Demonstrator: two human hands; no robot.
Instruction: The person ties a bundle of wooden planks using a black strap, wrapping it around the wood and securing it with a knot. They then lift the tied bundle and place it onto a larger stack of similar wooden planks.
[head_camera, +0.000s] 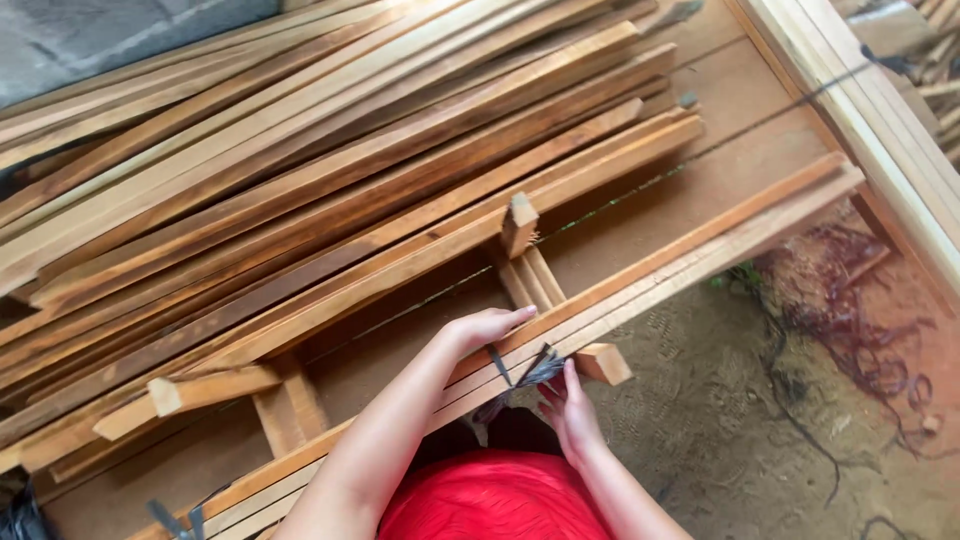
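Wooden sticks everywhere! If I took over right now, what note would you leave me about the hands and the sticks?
Left hand: fingers lie on top of the long wooden slats at the bench's near edge, pressing them together.
Right hand: fingers pinch a dark strap just under those slats.
Things: the slats rest across short wooden cross pieces on the workbench. A big pile of loose slats lies behind them.
Done: a few slats are gathered at the edge, with the strap at them.
Left: whether the strap is tied cannot be seen. The pile behind is unbundled.
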